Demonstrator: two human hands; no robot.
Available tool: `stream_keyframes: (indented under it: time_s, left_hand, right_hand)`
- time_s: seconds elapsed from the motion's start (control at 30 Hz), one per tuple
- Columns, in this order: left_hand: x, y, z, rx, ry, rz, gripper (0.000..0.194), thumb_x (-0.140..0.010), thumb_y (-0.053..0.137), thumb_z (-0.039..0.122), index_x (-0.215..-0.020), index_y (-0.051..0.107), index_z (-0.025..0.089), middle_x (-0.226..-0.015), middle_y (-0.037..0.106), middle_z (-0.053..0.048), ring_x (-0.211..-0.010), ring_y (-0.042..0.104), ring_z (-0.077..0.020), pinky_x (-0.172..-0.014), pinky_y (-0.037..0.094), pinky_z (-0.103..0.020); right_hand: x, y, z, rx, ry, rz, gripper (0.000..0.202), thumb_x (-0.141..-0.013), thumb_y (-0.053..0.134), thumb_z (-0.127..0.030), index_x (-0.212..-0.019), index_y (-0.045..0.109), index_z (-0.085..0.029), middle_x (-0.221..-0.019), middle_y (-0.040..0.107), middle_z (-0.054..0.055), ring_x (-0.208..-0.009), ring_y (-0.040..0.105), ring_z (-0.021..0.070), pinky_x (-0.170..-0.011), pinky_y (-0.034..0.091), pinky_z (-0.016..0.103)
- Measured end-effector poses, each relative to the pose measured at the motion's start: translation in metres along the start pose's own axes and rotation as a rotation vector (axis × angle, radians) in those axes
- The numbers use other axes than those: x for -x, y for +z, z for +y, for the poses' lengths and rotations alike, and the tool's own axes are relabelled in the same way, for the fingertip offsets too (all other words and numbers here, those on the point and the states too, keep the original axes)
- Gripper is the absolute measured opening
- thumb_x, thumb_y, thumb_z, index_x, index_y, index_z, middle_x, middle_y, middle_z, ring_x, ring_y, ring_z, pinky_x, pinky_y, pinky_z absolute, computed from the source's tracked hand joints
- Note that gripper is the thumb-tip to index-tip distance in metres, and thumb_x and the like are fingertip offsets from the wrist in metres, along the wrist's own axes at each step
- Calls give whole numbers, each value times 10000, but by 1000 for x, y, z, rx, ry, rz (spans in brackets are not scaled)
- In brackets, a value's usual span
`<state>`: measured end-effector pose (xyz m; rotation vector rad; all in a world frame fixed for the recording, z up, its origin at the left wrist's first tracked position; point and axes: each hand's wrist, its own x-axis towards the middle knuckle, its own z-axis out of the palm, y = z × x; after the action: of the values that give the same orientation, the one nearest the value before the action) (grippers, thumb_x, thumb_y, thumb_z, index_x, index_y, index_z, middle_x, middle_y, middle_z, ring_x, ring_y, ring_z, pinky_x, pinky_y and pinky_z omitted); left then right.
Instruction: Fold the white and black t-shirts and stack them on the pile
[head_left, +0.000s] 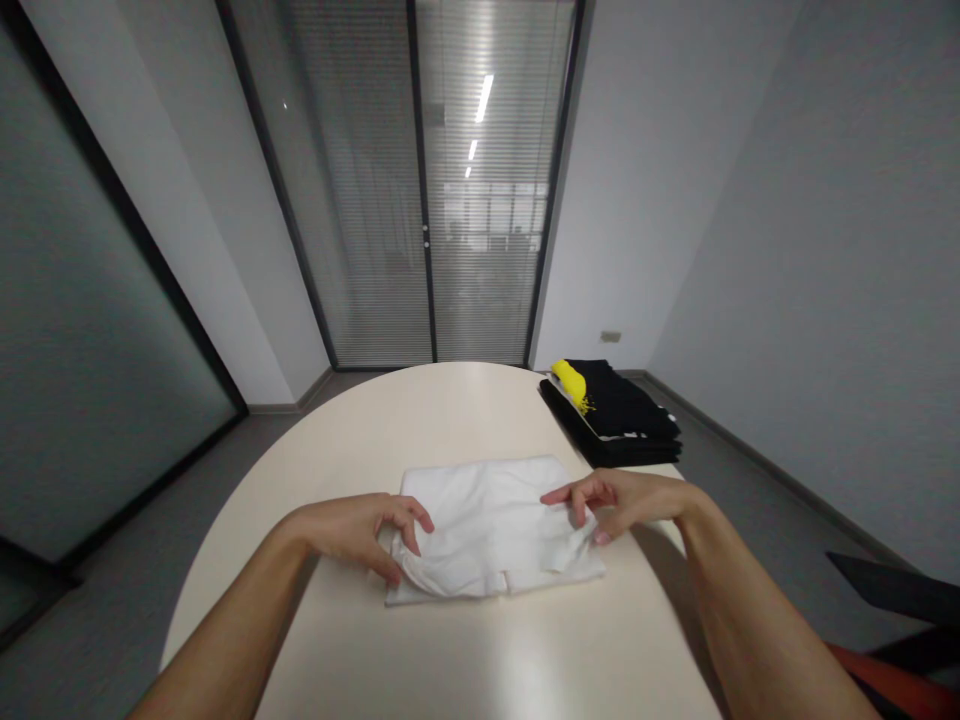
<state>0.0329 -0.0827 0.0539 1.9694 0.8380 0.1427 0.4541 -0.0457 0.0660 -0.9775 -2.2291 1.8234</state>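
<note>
A folded white garment [487, 525] lies on the round table in front of me, its surface lightly creased and its near edge uneven; its exact kind does not show. At its left side is my left hand [367, 530], fingers curved and spread, thumb by the near left corner and fingertips over the cloth. My right hand [611, 500] rests at the right side, fingers bent but apart, with the fingertips on or just above the fabric. Neither hand visibly grips the cloth.
A stack of folded dark clothes [622, 410], the top one black with a yellow patch, sits at the table's far right edge. The pale round table [337, 450] curves away toward glass doors [480, 250]. A red and black object [892, 670] is at lower right.
</note>
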Motion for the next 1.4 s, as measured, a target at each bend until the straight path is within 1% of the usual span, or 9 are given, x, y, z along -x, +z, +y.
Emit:
stream_keyframes:
  time_s: [0.2,0.37,0.47,0.57,0.7,0.8,0.9,1.03,1.4]
  left_hand:
    - [-3,-4,3,182,-70,244,328,-844,670,527,-927,758,222,-1024,743,-64,-919,667,-221,-805,486,-298]
    - [-10,-1,-14,258,-160,424,437,-684,767,339,-1088,677,198,-964,698,-14,-597,529,-102,-561,403,-224]
    - [-9,0,-16,123,-182,410,507,-636,759,256,-1135,679,220,-1095,688,-31,-743,596,-151,-655,480,-259]
    - [-14,5,-8,-139,-108,560,369,-719,744,317,-1076,723,224,-1116,691,-67,-1034,614,-262,-940,491,-388]
    - [-35,29,6,-384,21,818,406,-925,577,443,-1254,671,225,-1418,566,-116,-1342,464,-319,-1170,324,-493]
    - [-49,51,6,-520,15,668,674,-916,587,550,-1505,460,248,-1644,285,-103,-1514,211,-363,-1224,206,-548]
    - [-54,64,-2,-604,-45,436,844,-883,582,656,-1587,299,285,-1686,123,-94,-1545,4,-388,-1226,83,-612]
    - [-52,64,-11,-644,-60,359,909,-860,583,701,-1602,236,307,-1687,59,-100,-1537,-64,-390,-1215,14,-630]
    - [-51,61,-7,-634,-69,367,897,-854,596,690,-1595,266,307,-1683,89,-96,-1543,-11,-384,-1223,28,-609]
  right_hand:
    - [-5,-1,15,-25,21,163,399,-766,790,-508,-987,768,-177,-1058,760,102,-998,694,239,-748,549,291]
    - [-13,0,22,-33,78,173,417,-670,867,-426,-975,743,-171,-973,754,62,-670,612,106,-477,424,159]
    - [-13,0,20,0,153,138,458,-634,881,-431,-995,751,-181,-948,755,56,-625,596,107,-423,382,162]
    - [-12,0,14,77,126,204,466,-751,783,-532,-1045,767,-171,-781,737,44,-578,591,128,-465,415,213]
    - [-28,12,2,307,-123,622,501,-901,584,-617,-1043,777,-177,-796,735,73,-730,658,213,-722,537,352]
    - [-49,31,-3,485,-295,750,546,-936,551,-596,-1373,621,-276,-1358,639,96,-1229,583,295,-1087,424,475]
    - [-66,48,1,641,-199,517,716,-926,546,-634,-1554,383,-330,-1639,308,46,-1526,209,317,-1249,108,539]
    - [-73,51,14,700,-16,346,839,-882,550,-717,-1585,289,-341,-1683,128,48,-1551,32,339,-1241,-31,566]
    - [-58,51,2,744,61,276,1109,-671,782,-692,-1588,243,-379,-1690,31,76,-1532,-60,408,-1212,-45,626]
